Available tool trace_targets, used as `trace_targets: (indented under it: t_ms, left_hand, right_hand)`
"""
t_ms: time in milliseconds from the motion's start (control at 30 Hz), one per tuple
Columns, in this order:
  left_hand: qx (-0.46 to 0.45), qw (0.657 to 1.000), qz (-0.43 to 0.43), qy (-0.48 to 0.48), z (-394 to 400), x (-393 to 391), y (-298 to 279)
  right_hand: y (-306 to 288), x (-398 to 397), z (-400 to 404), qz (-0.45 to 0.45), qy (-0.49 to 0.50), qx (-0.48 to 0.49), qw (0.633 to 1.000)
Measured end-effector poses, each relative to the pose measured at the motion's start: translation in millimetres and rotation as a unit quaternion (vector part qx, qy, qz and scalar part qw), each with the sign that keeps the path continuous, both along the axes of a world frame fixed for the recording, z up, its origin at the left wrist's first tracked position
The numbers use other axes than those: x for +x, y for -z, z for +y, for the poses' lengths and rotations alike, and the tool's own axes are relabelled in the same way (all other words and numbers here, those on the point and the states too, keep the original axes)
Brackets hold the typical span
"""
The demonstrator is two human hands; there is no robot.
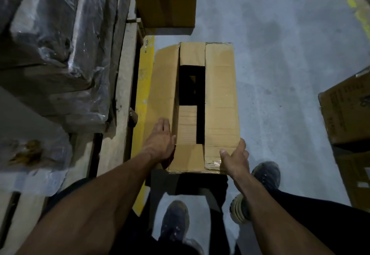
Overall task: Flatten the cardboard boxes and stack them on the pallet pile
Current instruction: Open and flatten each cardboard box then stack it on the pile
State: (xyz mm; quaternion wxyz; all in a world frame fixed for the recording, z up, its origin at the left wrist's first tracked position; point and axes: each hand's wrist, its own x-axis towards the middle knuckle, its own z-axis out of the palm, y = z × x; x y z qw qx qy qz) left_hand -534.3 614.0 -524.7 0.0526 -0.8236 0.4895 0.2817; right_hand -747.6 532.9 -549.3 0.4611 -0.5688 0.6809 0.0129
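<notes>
Brown cardboard box stands unflattened on the floor, flaps part open. We press our left hand flat on its side; our right hand grips its near corner, so flattening and stacking remain.

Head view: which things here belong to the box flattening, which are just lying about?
Job:
open box, held by left hand and right hand
box ahead
boxes at right

Lying about:
plastic-wrapped goods
yellow floor line
</notes>
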Motion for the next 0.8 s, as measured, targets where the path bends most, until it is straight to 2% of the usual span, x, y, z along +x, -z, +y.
trace_targets:
  t_ms: [100, 167, 267, 333, 400, 467, 567, 667, 733, 800]
  left_hand:
    - [-0.019, 0.981, 0.081, -0.174, -2, -16, 30]
    - [-0.044, 0.965, 0.087, -0.242, -1, -22, 46]
    - [-0.072, 0.962, 0.059, -0.258, 0, -23, 59]
    - [-0.088, 0.961, 0.044, -0.258, -2, -24, 62]
    - [-0.097, 0.961, 0.031, -0.255, -2, -25, 65]
    - [-0.103, 0.962, 0.014, -0.253, -1, -27, 69]
    - [-0.11, 0.959, -0.002, -0.259, -2, -28, 71]
    - [-0.116, 0.957, -0.004, -0.265, -2, -29, 70]
    - [-0.117, 0.957, 0.0, -0.265, -3, -29, 69]
    - [-0.115, 0.957, 0.004, -0.265, -3, -29, 68]
  right_hand:
    - [3, -2, 0, 0.001, -0.004, -0.002, 1.0]
    - [5, -2, 0, 0.004, -0.008, -0.002, 1.0]
    - [4, 1, -1, 0.018, 0.003, 0.002, 1.0]
    - [-2, 7, -1, 0.058, -0.006, -0.017, 0.998]
    - [-13, 19, -3, 0.095, -0.045, -0.08, 0.991]
    - [-24, 34, -9, 0.092, -0.111, -0.174, 0.974]
    - [-32, 60, -27, 0.095, -0.292, -0.286, 0.908]
    - [-32, 77, -47, 0.124, -0.482, -0.304, 0.812]
    - [-32, 77, -60, 0.16, -0.559, -0.289, 0.76]
    - [-39, 71, -67, 0.172, -0.59, -0.301, 0.729]
